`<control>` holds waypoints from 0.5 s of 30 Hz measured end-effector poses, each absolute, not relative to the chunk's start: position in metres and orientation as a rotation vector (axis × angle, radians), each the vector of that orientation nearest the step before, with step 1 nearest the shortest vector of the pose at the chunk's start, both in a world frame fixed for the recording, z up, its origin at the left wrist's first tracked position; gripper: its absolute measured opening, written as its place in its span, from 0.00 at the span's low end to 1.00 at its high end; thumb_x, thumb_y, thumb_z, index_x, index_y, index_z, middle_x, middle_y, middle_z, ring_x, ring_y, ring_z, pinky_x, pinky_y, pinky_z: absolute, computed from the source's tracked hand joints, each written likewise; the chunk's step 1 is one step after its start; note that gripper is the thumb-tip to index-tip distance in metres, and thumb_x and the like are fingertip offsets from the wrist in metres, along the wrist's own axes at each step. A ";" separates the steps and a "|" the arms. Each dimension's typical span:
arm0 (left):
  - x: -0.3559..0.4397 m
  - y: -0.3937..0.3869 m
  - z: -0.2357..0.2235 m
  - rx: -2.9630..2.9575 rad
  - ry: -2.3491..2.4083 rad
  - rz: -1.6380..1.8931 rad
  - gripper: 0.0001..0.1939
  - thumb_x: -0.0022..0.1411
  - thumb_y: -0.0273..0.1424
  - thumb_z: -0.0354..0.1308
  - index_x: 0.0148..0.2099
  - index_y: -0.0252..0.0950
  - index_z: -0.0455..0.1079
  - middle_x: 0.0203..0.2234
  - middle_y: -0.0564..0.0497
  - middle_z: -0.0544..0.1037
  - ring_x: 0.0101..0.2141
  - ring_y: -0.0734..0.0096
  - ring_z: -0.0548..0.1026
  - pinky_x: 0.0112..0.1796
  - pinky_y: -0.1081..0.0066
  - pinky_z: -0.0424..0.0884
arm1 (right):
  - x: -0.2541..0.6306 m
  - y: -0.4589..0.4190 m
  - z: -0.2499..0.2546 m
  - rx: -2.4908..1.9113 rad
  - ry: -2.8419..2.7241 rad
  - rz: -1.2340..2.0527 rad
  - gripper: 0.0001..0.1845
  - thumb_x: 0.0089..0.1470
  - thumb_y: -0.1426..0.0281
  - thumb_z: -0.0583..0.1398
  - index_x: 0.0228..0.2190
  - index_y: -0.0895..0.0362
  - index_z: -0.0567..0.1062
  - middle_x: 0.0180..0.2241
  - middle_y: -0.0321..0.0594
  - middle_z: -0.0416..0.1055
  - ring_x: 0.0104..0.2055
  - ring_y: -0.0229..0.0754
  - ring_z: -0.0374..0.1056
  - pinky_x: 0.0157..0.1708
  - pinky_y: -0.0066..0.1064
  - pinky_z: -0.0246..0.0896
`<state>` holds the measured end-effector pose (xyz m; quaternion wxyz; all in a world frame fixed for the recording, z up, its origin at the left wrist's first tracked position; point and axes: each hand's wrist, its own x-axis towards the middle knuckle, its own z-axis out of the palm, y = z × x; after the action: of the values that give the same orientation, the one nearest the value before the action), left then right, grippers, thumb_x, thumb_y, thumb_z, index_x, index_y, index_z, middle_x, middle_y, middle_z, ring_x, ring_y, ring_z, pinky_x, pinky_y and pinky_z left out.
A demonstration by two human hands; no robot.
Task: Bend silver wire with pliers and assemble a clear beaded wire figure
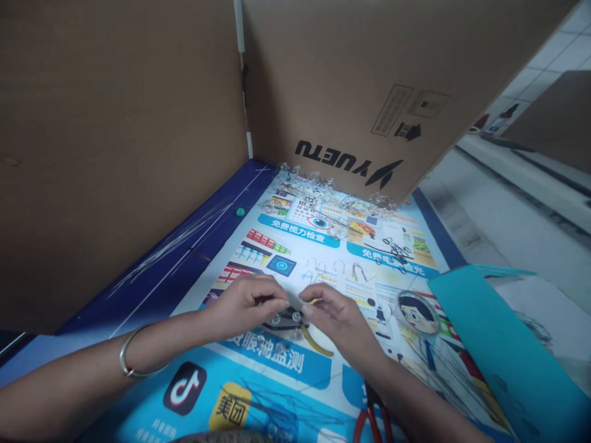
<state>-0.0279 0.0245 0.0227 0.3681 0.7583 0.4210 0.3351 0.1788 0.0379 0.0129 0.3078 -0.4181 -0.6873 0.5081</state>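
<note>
My left hand [262, 301] and my right hand [336, 315] meet over the printed sheet, fingertips pinched close together. Between them shows a small pale, greyish piece [295, 301], too blurred to name. Just below the fingers lie small clear, bead-like pieces [277, 320] beside a dark curved shape. A yellow curved strip [317, 343] runs out from under my right hand; whether it is a tool handle I cannot tell. Red-handled pliers [372, 423] lie by my right forearm, partly hidden. Beyond the hands are several bent U-shaped wires [339, 266].
Cardboard walls [323, 74] stand at the left and back. Clear bead-like pieces [318, 179] line the back wall's foot. Dark rings [396, 247] lie at the right. Straight wires [178, 243] lie left, dark wires [272, 403] in front. A teal folded board [498, 344] stands right.
</note>
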 end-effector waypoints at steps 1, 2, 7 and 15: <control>-0.029 0.025 0.023 1.925 1.093 0.896 0.08 0.60 0.29 0.53 0.31 0.34 0.71 0.23 0.52 0.72 0.27 0.75 0.69 0.30 0.75 0.64 | 0.183 0.041 0.016 -1.149 -1.889 1.209 0.10 0.52 0.64 0.57 0.35 0.55 0.71 0.38 0.39 0.69 0.37 0.40 0.65 0.37 0.32 0.60; -0.030 0.026 0.023 1.906 1.109 0.923 0.08 0.60 0.29 0.54 0.30 0.33 0.71 0.24 0.52 0.72 0.27 0.74 0.69 0.30 0.75 0.64 | 0.187 0.043 0.019 -1.183 -1.981 1.075 0.09 0.52 0.64 0.57 0.35 0.54 0.72 0.38 0.40 0.69 0.38 0.41 0.65 0.38 0.33 0.60; -0.035 0.030 0.024 1.827 1.189 0.988 0.08 0.59 0.29 0.54 0.29 0.33 0.70 0.25 0.53 0.72 0.28 0.75 0.69 0.31 0.75 0.64 | 0.200 0.041 0.019 -1.169 -2.576 0.597 0.21 0.45 0.65 0.63 0.43 0.56 0.71 0.44 0.46 0.68 0.48 0.52 0.59 0.47 0.45 0.56; -0.040 0.041 0.017 1.688 1.284 1.020 0.10 0.60 0.32 0.52 0.29 0.34 0.68 0.23 0.54 0.70 0.27 0.75 0.67 0.29 0.76 0.63 | 0.195 0.029 0.004 -1.293 -2.904 0.438 0.29 0.46 0.71 0.59 0.52 0.60 0.65 0.50 0.50 0.63 0.49 0.55 0.56 0.47 0.46 0.56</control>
<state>-0.0404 0.0413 0.0169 0.3837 0.6623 0.5039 0.4003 0.1955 0.0287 0.0037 -0.0338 -0.4027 -0.9045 0.1363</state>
